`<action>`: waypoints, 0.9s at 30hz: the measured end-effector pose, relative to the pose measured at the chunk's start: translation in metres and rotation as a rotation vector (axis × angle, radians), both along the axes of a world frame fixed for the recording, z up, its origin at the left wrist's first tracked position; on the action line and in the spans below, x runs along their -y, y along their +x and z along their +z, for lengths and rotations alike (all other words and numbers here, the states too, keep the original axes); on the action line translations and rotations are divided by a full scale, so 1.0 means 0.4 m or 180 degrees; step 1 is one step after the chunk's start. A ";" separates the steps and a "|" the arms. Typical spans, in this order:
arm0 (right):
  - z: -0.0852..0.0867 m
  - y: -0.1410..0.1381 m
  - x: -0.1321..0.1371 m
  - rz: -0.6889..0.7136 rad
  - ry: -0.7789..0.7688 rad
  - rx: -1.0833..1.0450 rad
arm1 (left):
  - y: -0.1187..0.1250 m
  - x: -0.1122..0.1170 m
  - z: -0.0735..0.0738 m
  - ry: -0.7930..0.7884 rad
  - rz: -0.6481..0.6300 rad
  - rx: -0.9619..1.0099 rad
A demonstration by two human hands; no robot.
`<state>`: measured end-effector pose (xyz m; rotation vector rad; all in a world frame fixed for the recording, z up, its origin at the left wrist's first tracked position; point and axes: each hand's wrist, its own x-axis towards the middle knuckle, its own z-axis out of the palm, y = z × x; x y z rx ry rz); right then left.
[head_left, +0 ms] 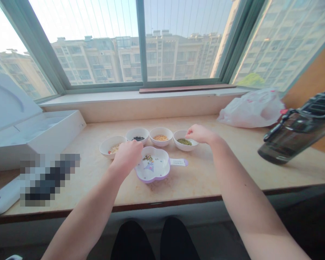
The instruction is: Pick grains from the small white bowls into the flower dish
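Note:
My right hand (pixel 200 133) is over the right rim of a white bowl of green mung beans (pixel 184 142), thumb and fingertips pinched together; anything between them is too small to make out. My left hand (pixel 130 155) is closed, its back toward me, between the dish and the bowls. It partly covers a bowl of black beans (pixel 138 138) and a bowl of pale mixed pieces (pixel 114 148). A bowl of yellow kernels (pixel 161 137) stands between the black and green beans. In front sits a white, purple-edged dish (pixel 158 173) with a handle, holding a few mixed beans.
An open white box (pixel 54 131) stands at the left, near a white object (pixel 5 196) and a blurred dark patch. A crumpled plastic bag (pixel 254 108) and a tilted-looking dark bottle (pixel 295 130) are at the right. The window sill (pixel 103 96) borders the counter behind.

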<state>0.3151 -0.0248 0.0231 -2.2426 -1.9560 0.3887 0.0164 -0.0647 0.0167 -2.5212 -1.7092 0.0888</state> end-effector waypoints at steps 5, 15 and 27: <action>-0.004 -0.004 0.002 0.0115 0.0125 -0.0176 | -0.004 0.008 0.027 0.0103 -0.0077 0.0071; -0.018 0.016 -0.007 0.0436 0.0185 -0.0753 | 0.004 -0.050 0.000 -0.0273 -0.0506 0.2824; -0.013 -0.085 0.023 0.0982 0.1218 -0.2055 | 0.017 -0.049 -0.015 -0.1705 -0.0479 0.4468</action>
